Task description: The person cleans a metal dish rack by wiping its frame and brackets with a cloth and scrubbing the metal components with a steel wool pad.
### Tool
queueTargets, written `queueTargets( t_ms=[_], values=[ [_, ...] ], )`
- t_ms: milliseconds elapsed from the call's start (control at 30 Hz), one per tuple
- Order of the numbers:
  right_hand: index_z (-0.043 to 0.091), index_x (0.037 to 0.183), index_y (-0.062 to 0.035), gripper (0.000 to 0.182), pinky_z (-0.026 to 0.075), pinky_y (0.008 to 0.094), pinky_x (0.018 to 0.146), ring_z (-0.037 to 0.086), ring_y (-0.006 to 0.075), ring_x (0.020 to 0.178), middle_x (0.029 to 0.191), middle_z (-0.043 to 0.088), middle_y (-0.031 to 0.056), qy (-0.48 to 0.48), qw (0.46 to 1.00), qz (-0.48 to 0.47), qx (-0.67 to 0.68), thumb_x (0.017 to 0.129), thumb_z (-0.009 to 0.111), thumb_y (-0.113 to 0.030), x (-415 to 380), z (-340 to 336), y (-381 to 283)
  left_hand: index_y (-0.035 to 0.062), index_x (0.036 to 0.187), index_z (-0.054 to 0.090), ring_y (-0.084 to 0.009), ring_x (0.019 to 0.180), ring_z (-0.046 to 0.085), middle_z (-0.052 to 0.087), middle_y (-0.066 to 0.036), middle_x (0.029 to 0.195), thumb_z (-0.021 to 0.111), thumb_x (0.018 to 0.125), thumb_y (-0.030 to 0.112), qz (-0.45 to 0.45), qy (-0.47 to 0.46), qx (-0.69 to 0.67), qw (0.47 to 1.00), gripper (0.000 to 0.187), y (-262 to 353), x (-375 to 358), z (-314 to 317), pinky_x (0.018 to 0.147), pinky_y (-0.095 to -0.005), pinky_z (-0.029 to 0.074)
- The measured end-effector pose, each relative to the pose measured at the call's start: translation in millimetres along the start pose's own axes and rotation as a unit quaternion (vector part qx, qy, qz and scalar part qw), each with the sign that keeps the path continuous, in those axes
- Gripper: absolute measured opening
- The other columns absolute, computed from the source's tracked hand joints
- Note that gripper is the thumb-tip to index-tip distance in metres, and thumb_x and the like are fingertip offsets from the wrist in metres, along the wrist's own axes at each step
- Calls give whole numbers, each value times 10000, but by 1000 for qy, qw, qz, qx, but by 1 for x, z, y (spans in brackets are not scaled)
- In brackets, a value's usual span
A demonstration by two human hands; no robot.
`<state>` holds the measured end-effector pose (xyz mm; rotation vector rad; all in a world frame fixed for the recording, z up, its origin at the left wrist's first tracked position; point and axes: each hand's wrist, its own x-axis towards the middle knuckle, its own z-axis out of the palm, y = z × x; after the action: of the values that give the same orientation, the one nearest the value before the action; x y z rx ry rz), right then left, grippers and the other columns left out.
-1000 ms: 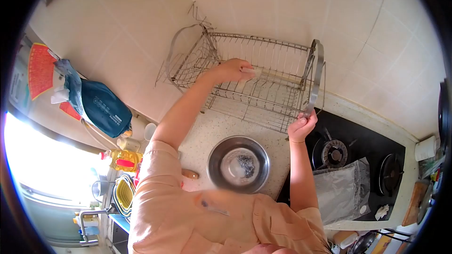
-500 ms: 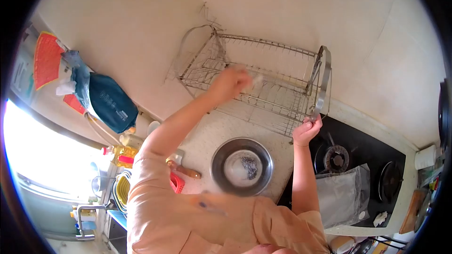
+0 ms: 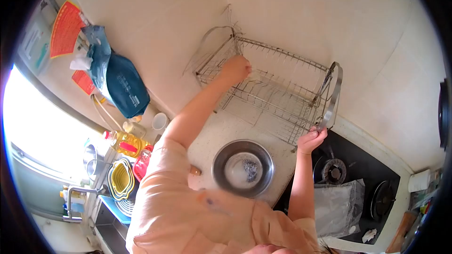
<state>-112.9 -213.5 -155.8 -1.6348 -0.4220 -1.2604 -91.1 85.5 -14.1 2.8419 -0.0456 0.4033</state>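
A two-tier wire dish rack [image 3: 282, 96] stands on the worktop against the wall, with a curved flat metal end piece at its right. My left hand [image 3: 237, 69] reaches inside the rack with its fingers closed. Something pale shows by the fingertips, too small to name. At the lower right corner my right hand [image 3: 311, 140] grips the rack's end frame between thumb and fingers. In front of the rack sits a round steel basin [image 3: 219, 167], holding whitish liquid and a grey clump that looks like steel wool [image 3: 251, 170].
To the right is a black gas hob [image 3: 336, 148] with a clear plastic bag [image 3: 339, 204] lying on it. On the left are an oil bottle [image 3: 125, 143], a white cup [image 3: 160, 121], a hanging teal bag [image 3: 122, 84], yellow colander [image 3: 121, 178] and sink [image 3: 110, 233].
My left hand, blurred before, is now sharper and slightly higher, still inside the rack. My right hand keeps its hold. The whole view has shifted a little.
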Motion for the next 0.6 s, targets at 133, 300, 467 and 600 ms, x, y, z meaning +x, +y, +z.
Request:
queueTargets(
  t_ms=[133,300,467,600],
  values=[
    [384,1110,71,381,389,299,471,462,191,517,649,476,97,-10,1000,12,5,925,315,-255,-1,-1,1,30,723,632,-329,734,573,579,-151,752,612,681,85,-24,75,133,988,72,4,-24,14,651,-393,466],
    [375,1152,57,389,423,320,569,517,226,644,751,520,124,-73,993,89,-22,916,365,-252,2,-10,-5,12,764,624,-289,745,558,565,-142,803,591,764,134,-41,150,24,988,126,40,-92,-22,649,-380,451],
    [348,1209,13,430,381,362,802,457,241,982,1049,488,143,-106,981,67,-150,901,426,-277,30,-40,-103,14,944,589,-169,649,576,596,-107,786,632,769,130,-104,173,-311,929,215,113,-162,-22,567,-279,461],
    [323,1271,-56,482,383,322,832,436,173,1026,1163,435,95,-250,739,489,391,906,434,-350,-12,-52,-157,19,1020,560,-207,707,601,599,-126,865,611,755,90,-10,17,-370,929,279,151,-199,2,624,-310,490]
  ],
)
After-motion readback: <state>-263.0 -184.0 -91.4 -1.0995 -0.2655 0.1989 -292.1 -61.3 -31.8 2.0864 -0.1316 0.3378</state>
